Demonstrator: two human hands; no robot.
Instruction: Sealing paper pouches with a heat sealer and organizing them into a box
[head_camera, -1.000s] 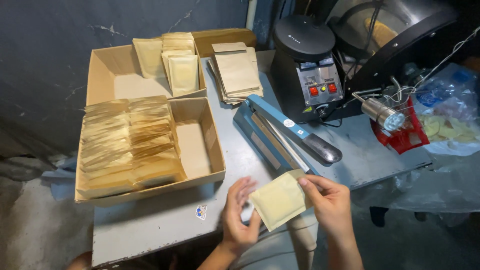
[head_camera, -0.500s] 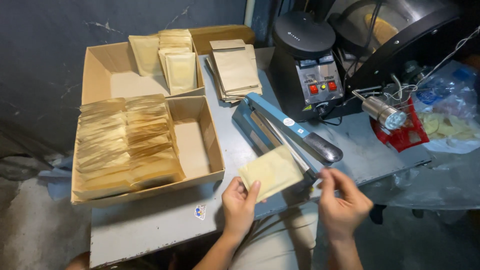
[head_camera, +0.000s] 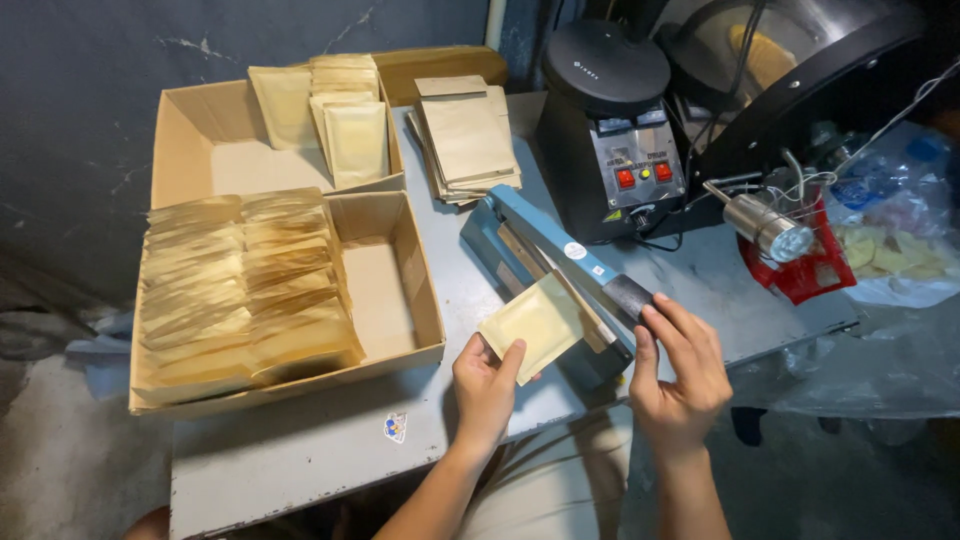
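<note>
at the near edge of the grey tabletop (head_camera: 300, 455), a small flat tan pouch (head_camera: 540, 322) lies tilted across the bed of the blue heat sealer (head_camera: 545, 265), its lower corner pinched between the thumb and fingers of the left hand (head_camera: 487, 385), while the right hand (head_camera: 682, 375) rests with fingers close together and curled over the sealer's black handle (head_camera: 630, 297). the pouch looks plain, matte and smooth, with one edge under the raised sealer arm so that edge is hidden, and whether it is filled cannot be told. beside it a cardboard box (head_camera: 400, 290) holds rows of like pouches, and both forearms are cut off by the bottom of the view.
</note>
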